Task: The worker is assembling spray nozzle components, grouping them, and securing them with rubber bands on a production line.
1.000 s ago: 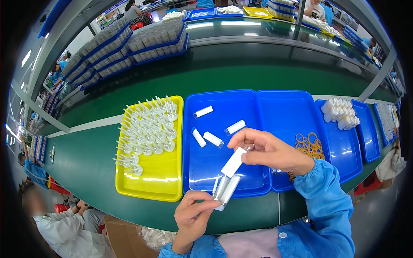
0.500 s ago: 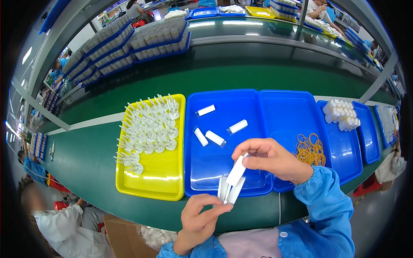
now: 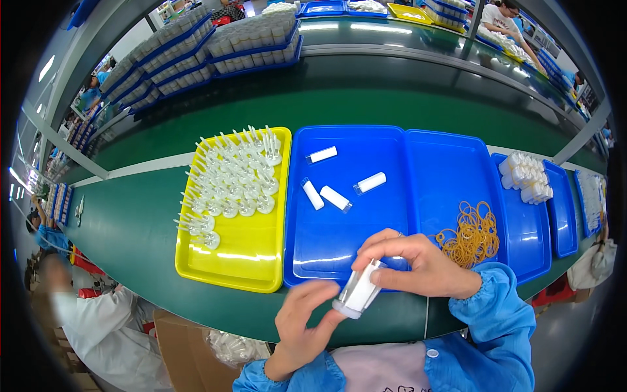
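Observation:
My right hand [image 3: 418, 264] is closed around a small upright assembly [image 3: 360, 291], pinching its top between thumb and fingers. White slab-like pieces with clear edges stand side by side on its round, pale base [image 3: 346, 310]. Beside that base is my left hand [image 3: 305, 323], fingers apart and slightly blurred; its thumb tip is at the base's edge. Loose white blocks with clear ends [image 3: 336, 198] lie in the blue tray [image 3: 326, 251] beyond my hands. To the left, a yellow tray [image 3: 228, 276] holds rows of round-based parts with upright prongs [image 3: 235, 176].
Tan rubber bands [image 3: 471, 238] lie in a second blue tray [image 3: 447, 157]. Further right, white bundled pieces [image 3: 526, 178] sit in another blue tray [image 3: 522, 242]. Stacked trays of pale cylinders [image 3: 255, 49] stand across the green belt [image 3: 366, 91]. A person in white sits at left [image 3: 108, 333].
The slab in my right hand has come down among the others, and that hand now grips the assembly. My left fingers have opened away from the base. The view has shifted slightly.

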Demonstrator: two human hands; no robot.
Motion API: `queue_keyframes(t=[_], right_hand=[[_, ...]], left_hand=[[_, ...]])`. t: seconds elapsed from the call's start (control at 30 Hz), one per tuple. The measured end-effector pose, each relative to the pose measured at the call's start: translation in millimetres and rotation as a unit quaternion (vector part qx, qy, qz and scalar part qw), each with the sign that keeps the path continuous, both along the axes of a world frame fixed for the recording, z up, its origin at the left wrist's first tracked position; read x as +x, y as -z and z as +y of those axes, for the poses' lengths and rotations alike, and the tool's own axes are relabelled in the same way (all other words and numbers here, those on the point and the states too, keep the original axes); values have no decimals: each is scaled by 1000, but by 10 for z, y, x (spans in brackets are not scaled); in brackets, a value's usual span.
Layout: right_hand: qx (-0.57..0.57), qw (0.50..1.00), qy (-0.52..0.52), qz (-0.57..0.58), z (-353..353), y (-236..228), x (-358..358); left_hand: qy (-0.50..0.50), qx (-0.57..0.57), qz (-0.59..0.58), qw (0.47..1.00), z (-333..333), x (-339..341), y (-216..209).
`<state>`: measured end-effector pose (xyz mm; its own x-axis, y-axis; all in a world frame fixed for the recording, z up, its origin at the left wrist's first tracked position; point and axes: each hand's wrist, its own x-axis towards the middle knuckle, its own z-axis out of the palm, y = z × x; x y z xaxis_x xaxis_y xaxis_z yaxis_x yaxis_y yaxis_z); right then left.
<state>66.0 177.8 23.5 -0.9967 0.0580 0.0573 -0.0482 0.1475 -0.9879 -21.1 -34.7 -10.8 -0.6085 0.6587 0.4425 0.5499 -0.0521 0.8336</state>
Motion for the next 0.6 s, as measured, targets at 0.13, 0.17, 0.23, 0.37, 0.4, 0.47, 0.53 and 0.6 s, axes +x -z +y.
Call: queue_keyframes(t=[0.13, 0.17, 0.23, 0.37, 0.4, 0.47, 0.53, 0.6], right_hand=[[-42, 998, -40, 10, 203, 150, -381], [61, 997, 17, 36, 261, 226, -533], [269, 955, 101, 78, 315, 357, -767], [582, 793, 130, 124, 336, 771, -1030], [634, 752, 117, 135, 296, 799, -1084], [622, 756, 131, 154, 335, 745, -1061], [609, 767, 139, 147, 404, 572, -982], [530, 828, 137, 122, 405, 397, -875]], left_hand=[[-55, -14, -14, 998, -17, -64, 128], [-77, -14, -23, 997, -21, -86, 143], [-88, -17, -36, 995, -11, -105, 128], [-102, -17, -46, 994, -21, -91, 100], [-108, -19, -45, 993, -55, -93, 120], [-117, -23, -42, 992, -92, -109, 154], [-101, -32, -2, 994, -89, -116, 157], [-86, -34, 22, 995, -64, -118, 161]])
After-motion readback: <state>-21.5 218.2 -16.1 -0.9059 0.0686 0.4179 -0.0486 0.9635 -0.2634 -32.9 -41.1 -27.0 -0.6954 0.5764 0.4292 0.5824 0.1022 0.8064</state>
